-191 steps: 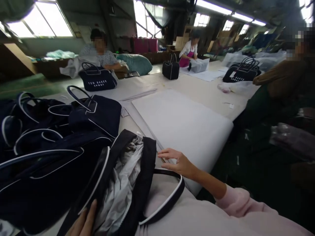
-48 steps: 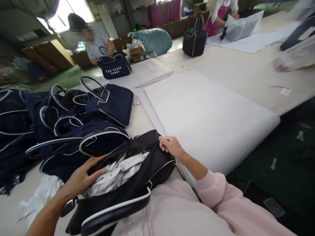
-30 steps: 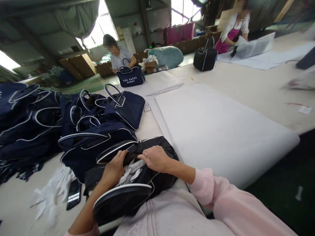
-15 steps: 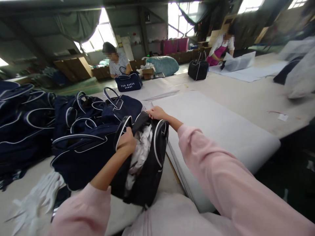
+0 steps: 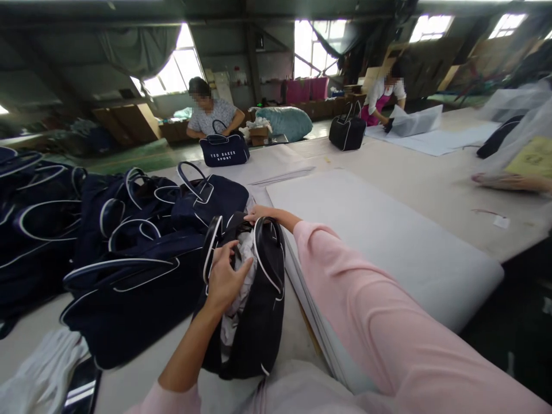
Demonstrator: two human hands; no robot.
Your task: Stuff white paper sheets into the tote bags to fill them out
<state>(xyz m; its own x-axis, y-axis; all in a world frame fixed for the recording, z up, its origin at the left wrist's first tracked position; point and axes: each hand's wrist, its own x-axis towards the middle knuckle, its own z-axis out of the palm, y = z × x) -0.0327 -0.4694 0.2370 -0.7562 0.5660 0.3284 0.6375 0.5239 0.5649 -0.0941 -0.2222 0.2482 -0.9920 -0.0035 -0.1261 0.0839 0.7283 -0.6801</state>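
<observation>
A black handbag (image 5: 256, 330) with white piping stands in front of me. Its zip opening gapes, and crumpled pale paper stuffing (image 5: 244, 276) shows inside. My left hand (image 5: 226, 276) lies over the opening beside the left handle, thumb and fingers apart, touching the stuffing. At the far end of the opening, my right hand (image 5: 259, 213) has its fingers closed on the bag's top edge; whether a zip pull is in them is hidden. The right handle (image 5: 269, 253) stands upright, between the opening and my right sleeve.
Navy handbags (image 5: 142, 305) crowd the left side. A stack of white sheets (image 5: 379, 247) lies to the right. White strips (image 5: 38, 368) and a dark phone-like object (image 5: 81, 388) are at lower left. Two co-workers stand across the table; another hand (image 5: 513, 183) with clear plastic shows at right.
My left hand has loosened from the bag's left edge and spread over the opening. The opening looks narrower, its sides nearer together. My right hand stays at the far end.
</observation>
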